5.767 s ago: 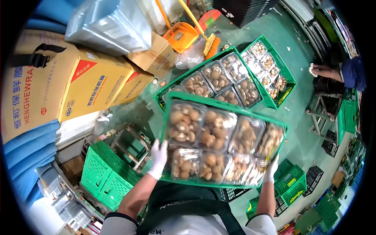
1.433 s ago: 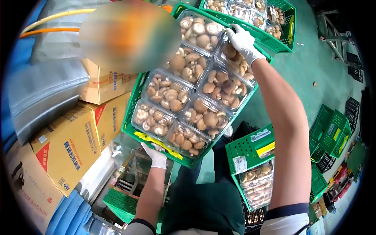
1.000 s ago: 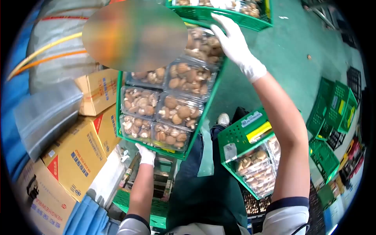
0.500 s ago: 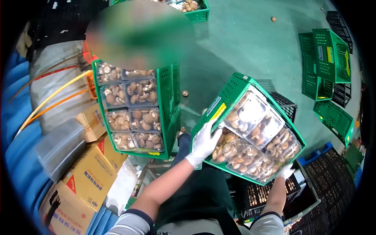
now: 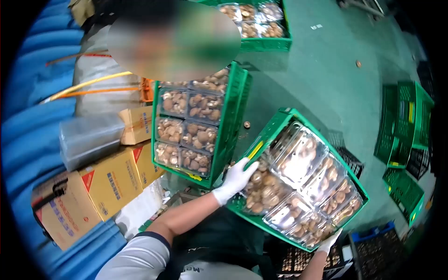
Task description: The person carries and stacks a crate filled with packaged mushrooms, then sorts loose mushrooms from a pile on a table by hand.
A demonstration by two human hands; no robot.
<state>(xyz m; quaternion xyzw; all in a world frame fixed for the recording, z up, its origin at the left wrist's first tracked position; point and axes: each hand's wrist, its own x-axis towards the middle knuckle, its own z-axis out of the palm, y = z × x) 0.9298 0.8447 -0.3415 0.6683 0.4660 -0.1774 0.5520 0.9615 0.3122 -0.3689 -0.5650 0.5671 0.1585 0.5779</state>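
Note:
Both gloved hands hold a green plastic crate (image 5: 285, 116) by opposite sides, tilted in front of my body. Clear plastic packs of brown mushrooms (image 5: 322, 177) fill it, some lying unevenly on top of others. My left hand (image 5: 235, 181) grips the crate's left side, its thumb over the rim beside a yellow label. At the lower right corner, my right hand (image 5: 330, 241) clasps the rim, its fingertips partly hidden. To the left stands a stack of green crates (image 5: 235, 116), the top one holding rows of mushroom packs (image 5: 189, 128).
Another green crate of packs (image 5: 263, 44) is at the top. Cardboard boxes (image 5: 112, 186) and a stack of clear plastic trays (image 5: 88, 140) lie left. Green crates (image 5: 406, 121) stand far right; black crates of mushrooms (image 5: 378, 256) are lower right. Loose mushrooms (image 5: 247, 125) dot the floor.
My view has swung left, so the surroundings appear farther right. The held crate sits lower in view, and its packs look shifted and more uneven. Both hands keep their hold.

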